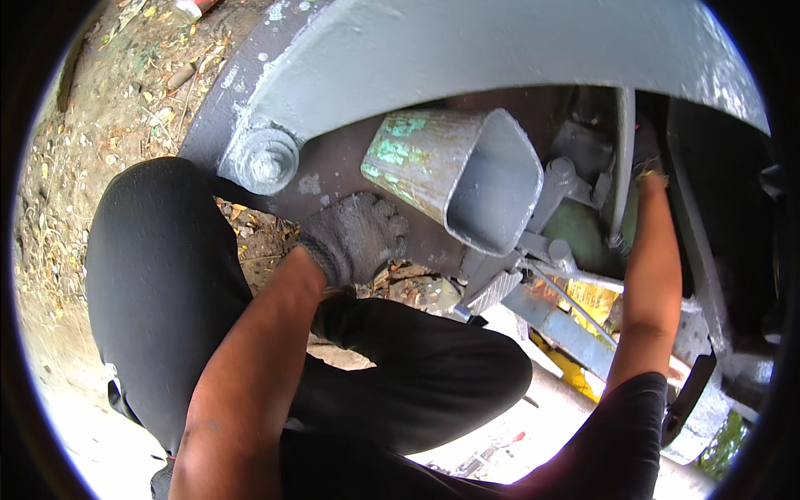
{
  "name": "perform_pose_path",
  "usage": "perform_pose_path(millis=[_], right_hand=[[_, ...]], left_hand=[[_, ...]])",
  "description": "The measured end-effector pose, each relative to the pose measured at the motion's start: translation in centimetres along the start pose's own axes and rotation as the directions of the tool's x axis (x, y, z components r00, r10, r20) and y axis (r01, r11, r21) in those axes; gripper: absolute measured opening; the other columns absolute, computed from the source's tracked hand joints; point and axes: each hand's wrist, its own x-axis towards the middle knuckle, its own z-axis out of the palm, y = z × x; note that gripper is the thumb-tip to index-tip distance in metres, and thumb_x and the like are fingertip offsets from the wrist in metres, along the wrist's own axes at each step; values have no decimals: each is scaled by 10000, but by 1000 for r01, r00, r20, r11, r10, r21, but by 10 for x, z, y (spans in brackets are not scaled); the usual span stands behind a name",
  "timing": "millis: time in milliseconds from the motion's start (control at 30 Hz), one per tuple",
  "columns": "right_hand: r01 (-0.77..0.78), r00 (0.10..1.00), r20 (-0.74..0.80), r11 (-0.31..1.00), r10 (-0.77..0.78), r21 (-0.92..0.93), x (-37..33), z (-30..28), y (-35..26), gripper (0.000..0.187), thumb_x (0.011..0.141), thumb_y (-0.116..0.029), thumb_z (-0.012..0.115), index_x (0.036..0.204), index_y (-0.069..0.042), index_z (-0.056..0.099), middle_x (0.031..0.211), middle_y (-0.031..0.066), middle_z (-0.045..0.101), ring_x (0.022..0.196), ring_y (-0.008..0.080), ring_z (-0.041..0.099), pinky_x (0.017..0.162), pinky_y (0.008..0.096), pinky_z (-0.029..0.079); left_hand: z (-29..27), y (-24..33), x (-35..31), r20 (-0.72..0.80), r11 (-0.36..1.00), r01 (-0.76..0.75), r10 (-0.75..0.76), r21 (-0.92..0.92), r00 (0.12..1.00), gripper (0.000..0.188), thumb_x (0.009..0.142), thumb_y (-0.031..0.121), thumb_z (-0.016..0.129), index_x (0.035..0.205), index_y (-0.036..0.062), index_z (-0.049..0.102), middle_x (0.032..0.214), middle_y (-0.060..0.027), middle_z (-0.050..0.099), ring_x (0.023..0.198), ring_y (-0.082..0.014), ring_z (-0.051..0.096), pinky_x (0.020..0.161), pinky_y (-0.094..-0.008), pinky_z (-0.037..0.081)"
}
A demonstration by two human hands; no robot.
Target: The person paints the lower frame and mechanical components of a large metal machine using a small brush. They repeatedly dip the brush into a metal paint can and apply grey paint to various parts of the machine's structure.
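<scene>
My left hand [358,237], in a dirty grey knit glove, lies at the lower edge of a dark metal plate [321,162]. Its fingers are curled, and whatever they may hold is hidden. Just right of it a square metal tube [417,154] with flaking green paint sticks out, its open end facing right. Deep in the shadowed machine frame is my right hand [646,150], gloved too, beside an upright flat metal bar [622,167]. Darkness hides its fingers. Near that bar sit a grey bolt head [562,172] and a bracket.
Above the hands arches a large grey painted metal rim [467,50], with a round boss [263,161] at its left end. Below the tube are a ribbed metal piece [493,290], a blue-grey bar [558,329] and yellow parts [571,375]. Leaf-littered ground [125,125] lies left.
</scene>
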Motion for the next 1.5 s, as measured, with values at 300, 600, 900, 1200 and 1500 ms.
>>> perform_pose_path(millis=[300, 600, 900, 1200, 1500], right_hand=[[-215, 955, -148, 942, 258, 257, -80, -134, -212, 398, 1041, -250, 725, 1391, -62, 702, 1265, 100, 755, 1103, 180, 679, 974, 332, 532], [-429, 641, -443, 771, 627, 470, -230, -153, -403, 360, 1101, -124, 593, 1426, 19, 648, 1373, 152, 700, 1179, 236, 705, 983, 346, 573], [-423, 732, -52, 513, 680, 747, -262, -155, -440, 315, 1066, -216, 643, 1238, 19, 763, 1072, 115, 742, 817, 163, 719, 732, 304, 592], [-260, 957, 54, 763, 284, 592, -138, -28, -401, 243, 943, -286, 710, 1041, -87, 809, 1021, 150, 776, 964, 305, 727, 872, 405, 563], [-311, 895, -21, 657, 446, 686, -173, -29, -386, 254, 975, -284, 703, 1067, -64, 789, 996, 132, 765, 924, 268, 724, 840, 379, 566]], left_hand=[[-18, 1, 8, 159, 998, 57, -58, 13, 986, 348, 976, 329, 589, 1175, 100, 760, 1295, -111, 705, 1279, -281, 631, 1159, -463, 447], [-8, -4, 4, -71, 999, -20, 17, -36, 997, 390, 898, 375, 672, 1158, 98, 760, 1274, -139, 704, 1250, -316, 641, 1108, -465, 472], [-5, -5, 13, 74, 1000, -8, 10, -27, 997, 445, 912, 417, 685, 1254, 136, 738, 1362, -142, 657, 1338, -336, 573, 1173, -472, 437], [-22, 30, 17, 379, 988, -53, -5, 142, 925, 371, 882, 274, 689, 1183, 81, 789, 1317, -195, 730, 1238, -395, 689, 1081, -500, 535], [-87, 86, 1, 551, 997, -55, 21, 46, 834, 323, 849, 197, 657, 1088, 63, 829, 1157, -222, 778, 1107, -382, 754, 944, -501, 591]])
